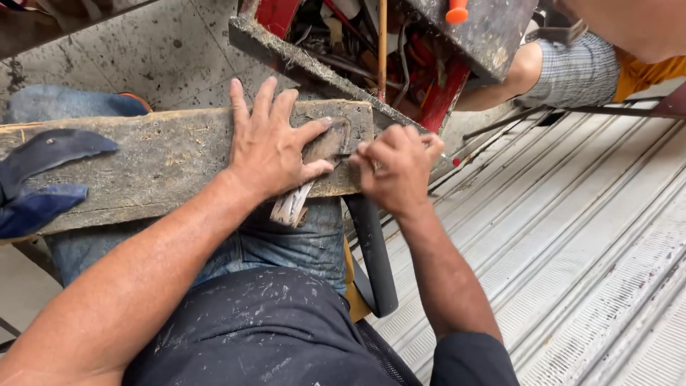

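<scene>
At the plank's (164,161) right end, left hand (268,150) presses flat on a worn shoe sole (314,171); right hand (396,168) pinches something small at its edge, seemingly mid-trim, steadiness needed.

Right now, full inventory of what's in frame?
wooden plank: 1, weathered grey-brown, across the lap
worn flat piece: 1, brown-grey, on plank's right end, under both hands
dark rubber scraps: 2, blue-black, plank's left end
black strap: 1, hanging below plank
tool box: 1, red, cluttered, top centre
corrugated metal sheet: 1, grey, right
another person's leg: 1, checked shorts, top right
left hand: pressing piece flat
right hand: pinching at piece's edge
</scene>
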